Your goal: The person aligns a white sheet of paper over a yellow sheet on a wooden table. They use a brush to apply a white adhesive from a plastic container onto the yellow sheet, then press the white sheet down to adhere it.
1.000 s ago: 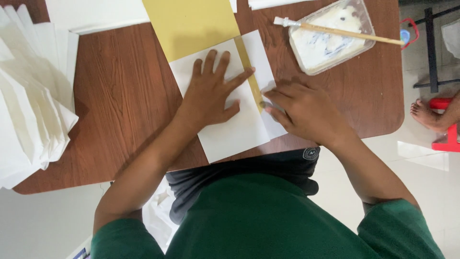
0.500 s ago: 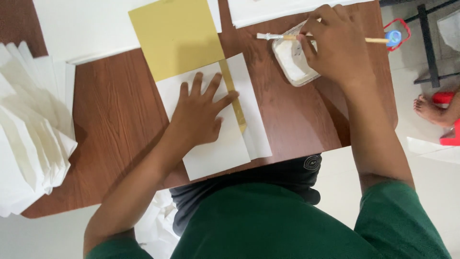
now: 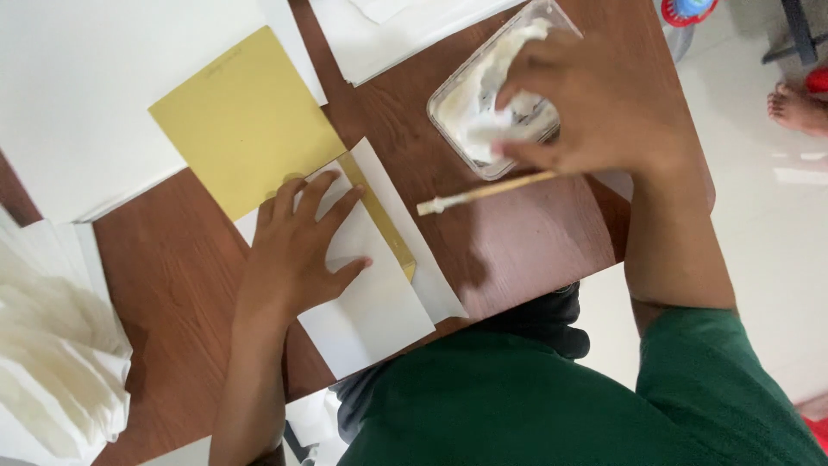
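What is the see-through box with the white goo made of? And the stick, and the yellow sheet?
The box looks like clear, glossy plastic: the table shows through its rim. The stick seems to be pale bare wood, matt, with white paste on one end. The yellow sheet looks like matt paper or thin card, flat with crisp edges; which one cannot be told.

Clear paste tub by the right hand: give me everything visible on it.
The tub is a shallow, clear, plastic-looking container with rounded corners, sitting tilted on the brown table near its far right edge. White paste smears its inside. The right hand reaches over and into it, hiding the right half. A thin wooden stick lies just in front; whether it touches is unclear.
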